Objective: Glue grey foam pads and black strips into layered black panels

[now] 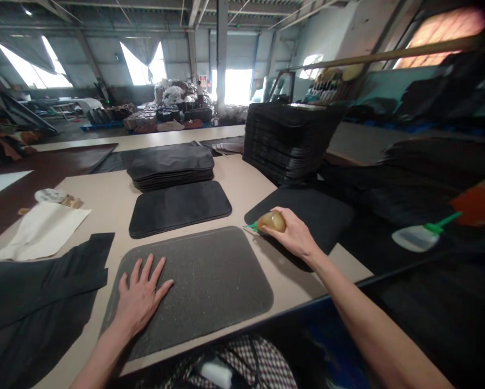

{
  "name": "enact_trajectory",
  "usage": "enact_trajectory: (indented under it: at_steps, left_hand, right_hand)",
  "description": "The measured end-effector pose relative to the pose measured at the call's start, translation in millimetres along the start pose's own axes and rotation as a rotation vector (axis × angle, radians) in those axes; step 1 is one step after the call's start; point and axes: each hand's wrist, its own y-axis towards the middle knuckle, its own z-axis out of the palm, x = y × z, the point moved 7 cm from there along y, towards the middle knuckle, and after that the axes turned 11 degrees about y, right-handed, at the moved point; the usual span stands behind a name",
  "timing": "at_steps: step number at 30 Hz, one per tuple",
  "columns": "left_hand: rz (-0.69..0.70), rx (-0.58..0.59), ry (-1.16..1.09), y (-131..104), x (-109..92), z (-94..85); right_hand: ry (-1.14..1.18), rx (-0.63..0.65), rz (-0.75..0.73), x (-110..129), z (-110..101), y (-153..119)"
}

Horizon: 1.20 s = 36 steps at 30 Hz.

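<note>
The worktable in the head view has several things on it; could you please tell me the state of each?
Left hand: open, fingers spread on the grey panel
Right hand: closed around the held bottle
Held bottle: sideways, green nozzle pointing left
Grey panel: flat
Tall black stack: piled up
Pale sheet: spread out
Other bottle: not held

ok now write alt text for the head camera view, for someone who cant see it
Left hand lies flat on a dark gray rounded mat while the right hand holds a bottle with a green nozzle just past the mat's right edge. Behind are stacked black sheets in a large workshop.
</note>
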Motion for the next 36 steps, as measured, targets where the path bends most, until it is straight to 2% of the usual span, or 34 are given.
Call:
enact_trajectory:
  at_steps: [3,6,8,10,12,14,17,22,27,31,34,36]
  left_hand:
    - [-0.009,-0.028,0.018,-1,0,-5.8]
    - [0.018,-0.124,-0.032,3,-16,-33.8]
    - [0.161,-0.170,-0.129,8,-46,-61.8]
    - [0.352,-0.197,-0.241,16,-85,-90.9]
    - [0.494,-0.215,-0.327,24,-122,-112.7]
    - [0.553,-0.209,-0.373,32,-150,-119.8]
    - [0.547,-0.194,-0.386,41,-173,-109.3]
    - [0.532,-0.217,-0.373,42,-177,-92.6]
    - [0.541,-0.191,-0.378,42,-176,-91.3]
    - [0.540,-0.196,-0.398,43,-178,-89.8]
    - [0.563,-0.158,-0.447,43,-177,-92.2]
    - [0.581,-0.099,-0.553,43,-163,-97.5]
  right_hand:
    - [0.034,-0.087,0.080,5,-15,-15]
    - [0.058,-0.112,0.192,10,-18,-33]
    - [0.059,-0.127,0.224,12,-15,-42]
    - [0.044,-0.137,0.228,14,-9,-48]
    - [0.020,-0.123,0.217,16,-3,-51]
    - [-0.009,-0.111,0.200,19,1,-53]
    - [-0.038,-0.106,0.172,25,-2,-61]
    - [-0.054,-0.119,0.171,36,-20,-91]
    - [-0.112,-0.109,0.205,49,-44,-142]
    - [-0.077,-0.093,0.325,56,-68,-178]
    - [-0.026,-0.070,0.444,58,-84,-189]
    - [0.019,-0.062,0.481,63,-90,-188]
